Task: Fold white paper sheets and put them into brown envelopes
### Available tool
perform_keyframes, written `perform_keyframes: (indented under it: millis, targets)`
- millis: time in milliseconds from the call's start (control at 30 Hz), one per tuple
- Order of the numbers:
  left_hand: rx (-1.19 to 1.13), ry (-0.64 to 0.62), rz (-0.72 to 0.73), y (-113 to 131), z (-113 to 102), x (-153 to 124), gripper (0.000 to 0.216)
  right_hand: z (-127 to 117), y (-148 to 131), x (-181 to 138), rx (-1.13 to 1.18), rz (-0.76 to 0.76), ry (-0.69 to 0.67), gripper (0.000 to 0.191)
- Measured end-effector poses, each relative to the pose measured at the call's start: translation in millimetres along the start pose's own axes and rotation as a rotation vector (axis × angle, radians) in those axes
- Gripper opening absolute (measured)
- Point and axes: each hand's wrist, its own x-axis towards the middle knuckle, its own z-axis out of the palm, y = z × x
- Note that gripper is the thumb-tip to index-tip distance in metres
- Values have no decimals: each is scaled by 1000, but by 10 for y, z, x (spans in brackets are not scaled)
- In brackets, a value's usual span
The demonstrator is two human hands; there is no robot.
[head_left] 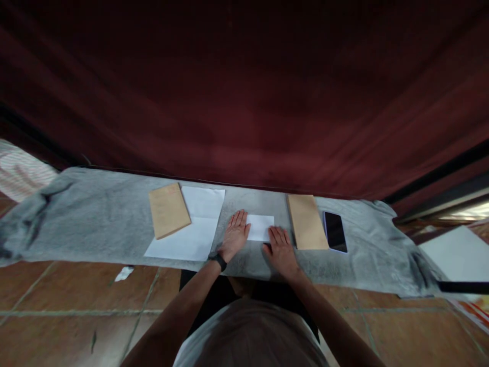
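Observation:
A small white sheet of paper [260, 227], perhaps folded, lies flat on the grey cloth in front of me. My left hand [236, 235] rests flat along its left edge, fingers stretched out. At its lower right corner lies my right hand [280, 250], palm down with the fingers extended and slightly apart. Left of my hands is a larger white sheet with a crease [204, 224], partly covered by a brown envelope-like packet [168, 210]. A stack of brown envelopes or paper [307, 223] sits just right of my right hand.
A phone [336, 232] lies right of the brown stack. Grey cloth [103, 214] covers the long narrow surface. A dark red curtain-like wall [244, 127] rises behind it. On the tiled floor [76, 290] is a white scrap [124, 273]. A white panel [458, 252] stands at far right.

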Motion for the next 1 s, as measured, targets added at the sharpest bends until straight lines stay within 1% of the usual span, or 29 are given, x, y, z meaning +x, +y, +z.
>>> perform_keyframes:
  millis: [167,300,433,567,700,733,800,867,900,933,1000]
  targets:
    - [-23,20,26,-122,0,-219,53,-162,50,236,-19,-155,-140,47]
    - [-8,7,194,-153,-50,-353,51,-246,42,351,-74,-201,-200,42]
    - [41,-32,263,-75,-123,-384,47,-346,-12,449,-121,-206,-271,41]
    - [-11,-44,300,11,-268,-352,46,-524,11,554,5,-138,-290,34]
    - [-187,0,156,-15,-547,-298,40,-713,139,661,197,-38,-199,27]
    - [-239,5,121,-30,-625,-282,37,-749,168,683,276,-6,-165,27]
    - [-357,19,66,-46,-765,-255,33,-795,203,710,526,84,-76,29]
    - [-501,49,14,-33,-857,-238,34,-802,196,700,895,227,3,35]
    - [-580,64,-11,-23,-880,-235,34,-788,178,676,1065,299,10,40]
    - [-659,69,-28,-20,-889,-236,33,-762,155,641,1191,363,-25,46]
    - [-786,54,-46,-77,-882,-246,30,-670,102,541,1347,439,-164,52]
